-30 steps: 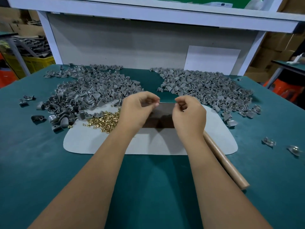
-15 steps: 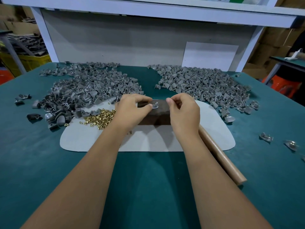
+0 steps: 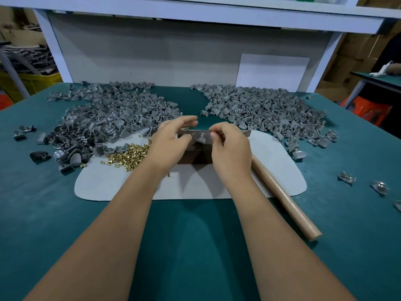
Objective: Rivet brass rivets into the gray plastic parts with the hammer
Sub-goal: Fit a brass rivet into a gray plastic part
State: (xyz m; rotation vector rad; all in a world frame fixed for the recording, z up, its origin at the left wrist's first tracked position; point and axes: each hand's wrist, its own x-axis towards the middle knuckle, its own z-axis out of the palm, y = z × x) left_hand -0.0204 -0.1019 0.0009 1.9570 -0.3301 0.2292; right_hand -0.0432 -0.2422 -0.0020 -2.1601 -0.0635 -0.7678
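A single gray plastic part (image 3: 200,139) sits on top of the dark metal block (image 3: 195,156) at the middle of the mat. My left hand (image 3: 171,141) hovers just left of the part with its fingers stretched out and loose, holding nothing. My right hand (image 3: 230,147) is just right of the part with curled fingers, thumb and forefinger tips pressed together; I see nothing between them. A heap of brass rivets (image 3: 128,154) lies left of my left hand. The hammer's wooden handle (image 3: 284,200) lies on the table behind my right wrist; its head is hidden.
Two big heaps of gray parts lie at the back, one left (image 3: 104,118) and one right (image 3: 260,109). The pale gray mat (image 3: 277,164) covers the green table (image 3: 43,213). A few parts with metal lie at the right (image 3: 347,177). A white shelf frame stands behind.
My left hand has let go of the gray part and spread its fingers. The part now rests on the block. My right hand stays pinched beside it.
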